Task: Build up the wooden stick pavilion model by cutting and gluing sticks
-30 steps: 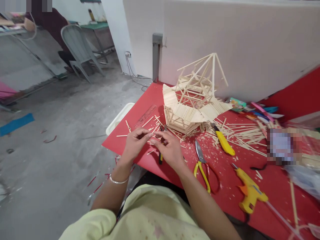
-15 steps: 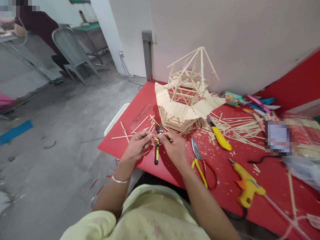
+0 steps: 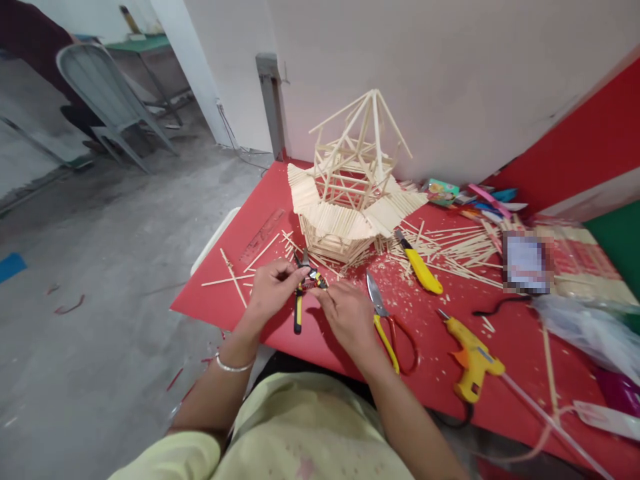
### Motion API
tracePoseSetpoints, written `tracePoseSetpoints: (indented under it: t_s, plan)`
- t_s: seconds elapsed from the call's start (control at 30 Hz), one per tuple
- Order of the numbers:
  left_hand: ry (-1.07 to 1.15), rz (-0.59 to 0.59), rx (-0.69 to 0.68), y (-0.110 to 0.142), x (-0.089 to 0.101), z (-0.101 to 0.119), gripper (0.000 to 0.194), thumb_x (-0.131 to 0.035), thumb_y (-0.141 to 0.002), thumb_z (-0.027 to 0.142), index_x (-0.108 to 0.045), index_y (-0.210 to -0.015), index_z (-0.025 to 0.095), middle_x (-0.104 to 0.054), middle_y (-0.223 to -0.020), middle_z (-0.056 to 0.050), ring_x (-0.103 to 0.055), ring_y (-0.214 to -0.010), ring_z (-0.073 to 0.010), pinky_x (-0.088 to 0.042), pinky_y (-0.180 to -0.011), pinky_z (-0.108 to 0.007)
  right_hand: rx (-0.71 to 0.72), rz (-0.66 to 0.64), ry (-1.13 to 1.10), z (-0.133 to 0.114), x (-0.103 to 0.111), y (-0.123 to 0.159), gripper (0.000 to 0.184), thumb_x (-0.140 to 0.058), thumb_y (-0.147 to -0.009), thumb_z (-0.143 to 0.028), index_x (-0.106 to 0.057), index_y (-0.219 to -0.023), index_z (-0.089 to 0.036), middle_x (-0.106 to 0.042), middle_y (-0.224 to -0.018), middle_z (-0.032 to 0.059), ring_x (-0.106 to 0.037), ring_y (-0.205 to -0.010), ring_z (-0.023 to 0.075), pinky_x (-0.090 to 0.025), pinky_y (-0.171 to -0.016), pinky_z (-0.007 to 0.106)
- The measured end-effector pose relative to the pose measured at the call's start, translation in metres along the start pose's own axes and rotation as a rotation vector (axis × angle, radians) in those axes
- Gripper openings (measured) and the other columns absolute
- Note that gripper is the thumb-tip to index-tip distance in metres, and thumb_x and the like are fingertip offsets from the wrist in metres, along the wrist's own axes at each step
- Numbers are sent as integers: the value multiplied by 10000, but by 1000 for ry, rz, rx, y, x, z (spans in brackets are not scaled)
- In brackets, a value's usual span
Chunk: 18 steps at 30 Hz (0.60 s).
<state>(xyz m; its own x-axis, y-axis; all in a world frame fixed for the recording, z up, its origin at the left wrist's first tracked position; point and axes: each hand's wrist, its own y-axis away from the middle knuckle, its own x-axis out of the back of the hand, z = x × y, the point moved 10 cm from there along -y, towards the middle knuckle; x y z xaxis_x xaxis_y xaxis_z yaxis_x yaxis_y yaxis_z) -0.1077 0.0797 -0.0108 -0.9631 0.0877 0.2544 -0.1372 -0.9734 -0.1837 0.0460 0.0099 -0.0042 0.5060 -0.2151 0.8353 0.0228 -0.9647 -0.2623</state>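
Black-and-yellow pliers (image 3: 299, 312) with a coil spring are between my two hands, their jaws pointing away from me and their handles spread apart. My left hand (image 3: 273, 290) is closed in a pinch, thumb and fingers at the pliers near the pivot. The fingers of my right hand (image 3: 347, 315) are closed at the end of the other handle. Just past the jaws stands a model (image 3: 345, 220) built of thin wooden sticks, with a flared skirt and an open pointed frame on top. Loose sticks (image 3: 230, 270) lie left of my hands.
Right of my hands are scissors (image 3: 383, 313), a yellow utility knife (image 3: 423, 268) and a yellow glue gun (image 3: 475, 360) with a cord. A stick pile (image 3: 455, 250), a phone-like object (image 3: 526, 261) and plastic bags (image 3: 585, 333) lie farther right. A clear ruler (image 3: 263, 233) lies left.
The view has shifted right, so things appear farther left. My right hand has moved down and away from the pivot, and the pliers' second handle now shows, swung out to the right.
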Motion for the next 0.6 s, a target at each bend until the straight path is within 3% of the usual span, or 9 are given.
tracePoseSetpoints:
  t_s: [0.07, 0.13, 0.27, 0.37, 0.47, 0.6]
  plan:
    - [-65, -25, -55, -4, -9, 6, 419, -692, -810, 270, -414, -510, 180, -502, -597, 12, -456, -585, -104, -383, -583, -249, -28, -10, -36, 9, 5, 3, 370, -492, -991, -514, -667, -824, -234, -713, -869, 34, -622, -855, 188, -375, -775, 287]
    - [-91, -77, -52, -7, -21, 8, 360, -667, -790, 214, -406, -545, 187, -479, -596, 25, -439, -575, -102, -367, -568, -243, -76, -11, -63, 19, 12, 4, 336, -511, -983, -511, -675, -873, -240, -723, -872, 26, -630, -827, 182, -369, -734, 280]
    - [-69, -153, 3, -16, -43, 14, 200, -655, -749, 176, -487, -642, 192, -477, -588, 47, -433, -540, -94, -333, -520, -226, -149, -2, -10, 38, 30, 4, 477, -449, -991, -562, -630, -701, -230, -691, -698, 20, -561, -614, 153, -278, -599, 288]
    - [-3, -110, 18, -25, -51, 18, 187, -678, -760, 210, -520, -664, 185, -507, -590, 43, -447, -525, -89, -333, -504, -218, -184, 40, 41, 54, 49, -2, 514, -455, -981, -576, -616, -647, -220, -671, -646, 23, -502, -543, 135, -241, -565, 292]
    - [122, -77, 44, -29, -60, 16, 222, -746, -754, 261, -562, -669, 169, -512, -584, 41, -437, -517, -76, -333, -500, -206, -187, 102, -23, 67, 66, -11, 447, -510, -968, -533, -667, -694, -217, -697, -687, 23, -551, -581, 137, -300, -578, 277]
    - [422, -261, 229, -22, -95, 0, 273, -814, -731, 348, -631, -739, 146, -514, -562, 46, -421, -466, -55, -325, -463, -189, -102, 190, -302, 70, 74, -22, 237, -562, -952, -358, -743, -899, -216, -754, -867, 36, -659, -753, 160, -443, -700, 262]
